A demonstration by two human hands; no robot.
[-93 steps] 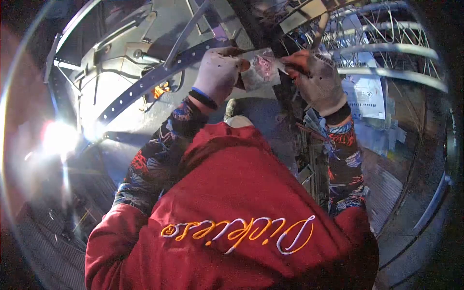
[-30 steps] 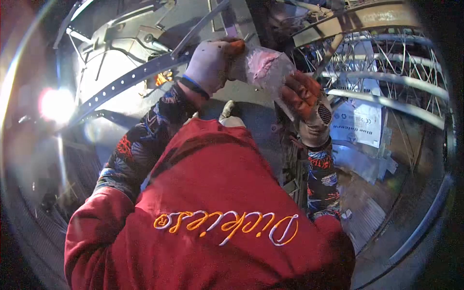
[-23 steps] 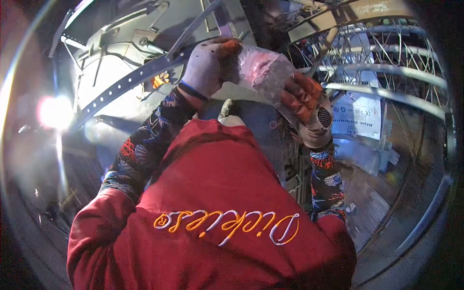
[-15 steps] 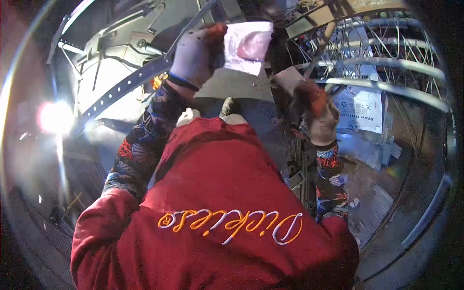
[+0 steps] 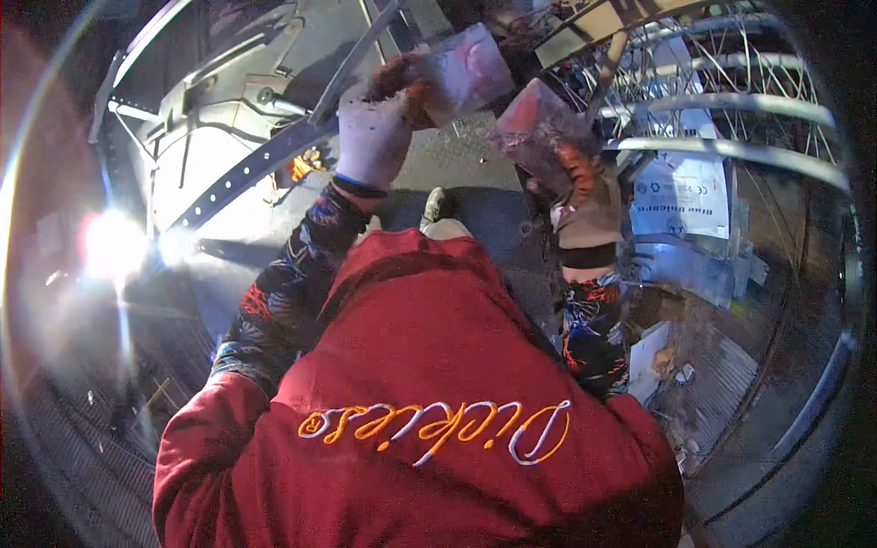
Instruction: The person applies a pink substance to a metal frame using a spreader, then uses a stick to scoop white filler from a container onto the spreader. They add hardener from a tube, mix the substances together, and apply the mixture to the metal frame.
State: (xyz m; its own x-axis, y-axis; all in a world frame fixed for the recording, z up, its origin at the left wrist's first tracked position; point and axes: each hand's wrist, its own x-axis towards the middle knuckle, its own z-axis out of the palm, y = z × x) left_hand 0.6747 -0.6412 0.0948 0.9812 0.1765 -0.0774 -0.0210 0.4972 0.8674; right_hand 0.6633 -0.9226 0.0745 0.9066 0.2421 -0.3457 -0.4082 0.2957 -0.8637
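Note:
My left hand (image 5: 384, 128), in a glove with a white back and dark reddish fingers, grips the edge of a pale, shiny square piece (image 5: 473, 71) with a pink patch. Opposite it, my right hand (image 5: 583, 196), gloved too, has its orange-red fingers against a second squarish piece (image 5: 537, 123), whitish and pink. Both pieces are held up in front of me, close together with a narrow gap between them. Blur and glare hide what they are made of.
Wheel rims with spokes (image 5: 731, 105) stand at the upper right, above a printed white bag (image 5: 681, 196). A perforated dark metal bar (image 5: 242, 173) crosses the left side near a bright light (image 5: 114, 245). My shoe (image 5: 434, 208) shows below the hands.
The left piece has tilted and shifted slightly up. My right hand has moved up and left, bringing its piece nearer to the left one and turning its face into view.

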